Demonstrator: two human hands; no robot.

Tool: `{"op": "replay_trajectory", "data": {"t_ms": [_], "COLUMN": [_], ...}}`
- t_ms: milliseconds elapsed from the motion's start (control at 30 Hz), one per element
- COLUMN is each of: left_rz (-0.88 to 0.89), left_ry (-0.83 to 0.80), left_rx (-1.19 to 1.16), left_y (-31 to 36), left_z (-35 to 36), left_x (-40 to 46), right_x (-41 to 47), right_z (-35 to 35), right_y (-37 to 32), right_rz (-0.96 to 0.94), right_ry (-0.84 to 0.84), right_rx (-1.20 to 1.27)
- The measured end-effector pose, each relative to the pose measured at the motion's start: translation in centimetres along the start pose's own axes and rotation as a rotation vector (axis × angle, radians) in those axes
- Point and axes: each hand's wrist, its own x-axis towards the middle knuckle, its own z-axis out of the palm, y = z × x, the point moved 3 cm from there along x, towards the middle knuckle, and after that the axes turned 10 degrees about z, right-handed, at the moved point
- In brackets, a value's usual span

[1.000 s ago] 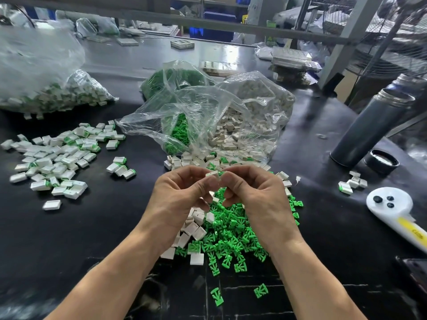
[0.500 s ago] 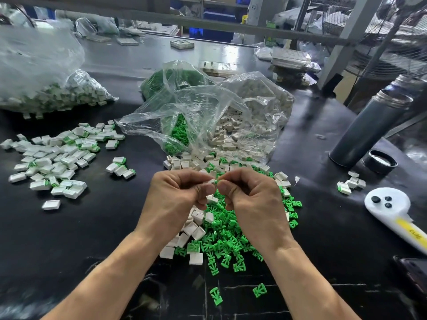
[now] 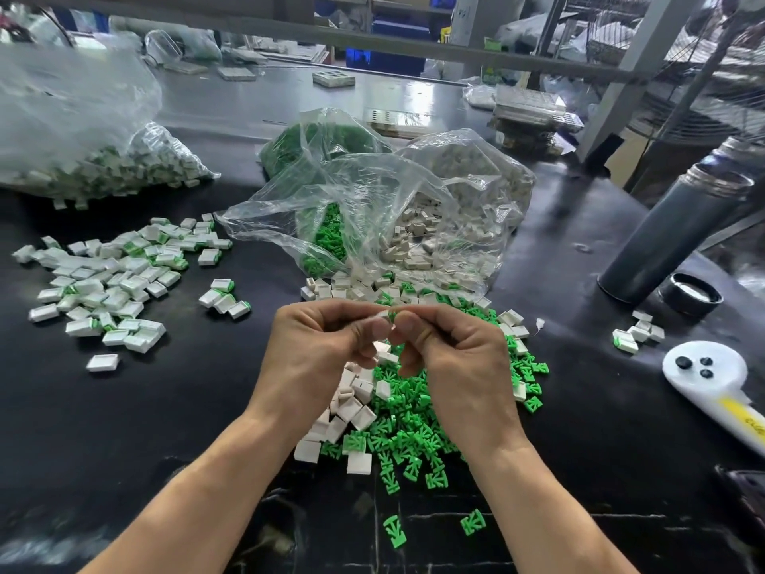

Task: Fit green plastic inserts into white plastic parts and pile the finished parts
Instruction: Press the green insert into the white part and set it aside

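Both hands sit slightly lower toward 6 o'clock than a second ago, thumbs drawn closer together; the piles lie unchanged. Left hand (image 3: 327,350) and right hand (image 3: 451,354) together pinch a white part (image 3: 383,315) with a green insert (image 3: 392,315) at their fingertips, above the mixed heap of loose pieces (image 3: 397,412). Judging by this, the press-fit is under way. Next comes a firm squeeze, then a toss to the finished pile (image 3: 111,283) at 9 o'clock.
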Motion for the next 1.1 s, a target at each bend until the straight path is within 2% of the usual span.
{"op": "replay_trajectory", "data": {"t_ms": [167, 333, 567, 700, 1100], "left_rz": [0.038, 0.063, 0.031, 0.044, 0.092], "left_ry": [-0.013, -0.124, -0.196, -0.195, -0.193], "left_rx": [-0.010, 0.040, -0.051, -0.038, -0.064], "left_y": [-0.5, -0.5, -0.6, -0.9, -0.3], "left_z": [-0.1, 1.1, 2.2, 2.4, 2.8], "left_x": [0.2, -0.2, -0.3, -0.2, -0.5], "right_x": [0.2, 0.4, 0.5, 0.5, 0.9], "right_z": [0.5, 1.4, 1.6, 1.6, 2.0], "right_y": [0.5, 1.1, 1.2, 1.0, 1.5], "right_rz": [0.170, 0.290, 0.302, 0.224, 0.149], "right_ry": [-0.053, -0.138, -0.079, -0.083, 0.133], "right_rx": [0.131, 0.103, 0.159, 0.182, 0.112]}}
